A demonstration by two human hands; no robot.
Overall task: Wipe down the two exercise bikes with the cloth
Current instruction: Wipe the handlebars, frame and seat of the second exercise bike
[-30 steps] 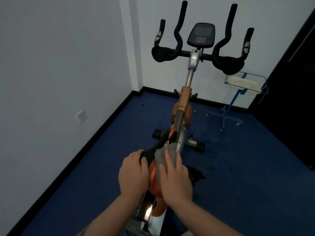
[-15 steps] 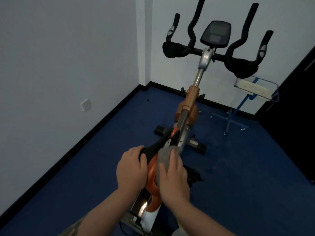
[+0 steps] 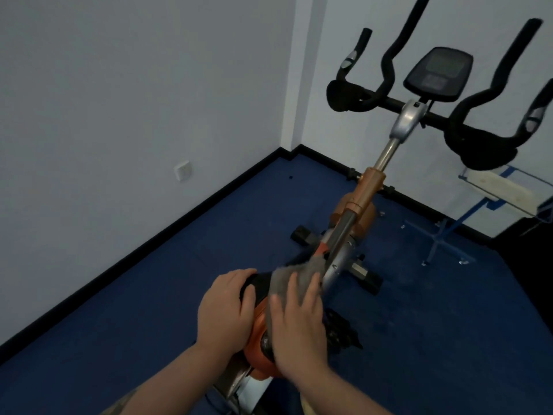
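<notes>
Cloth hand slightly further forward on saddle nose versus a second ago; grip unchanged.
Right hand (image 3: pixel 299 327) flat, pressing grey cloth (image 3: pixel 294 277) on black-and-orange bike saddle (image 3: pixel 257 322); left hand (image 3: pixel 224 310) curled round saddle edge. Wipe mid-stroke on orange-framed exercise bike (image 3: pixel 366 190); second bike unseen.

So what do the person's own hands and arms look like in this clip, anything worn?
Both hands are bare: the left hand and the right hand show no gloves, rings or watch. Both forearms are uncovered as far as the frame's bottom edge; no sleeve can be made out.
</notes>
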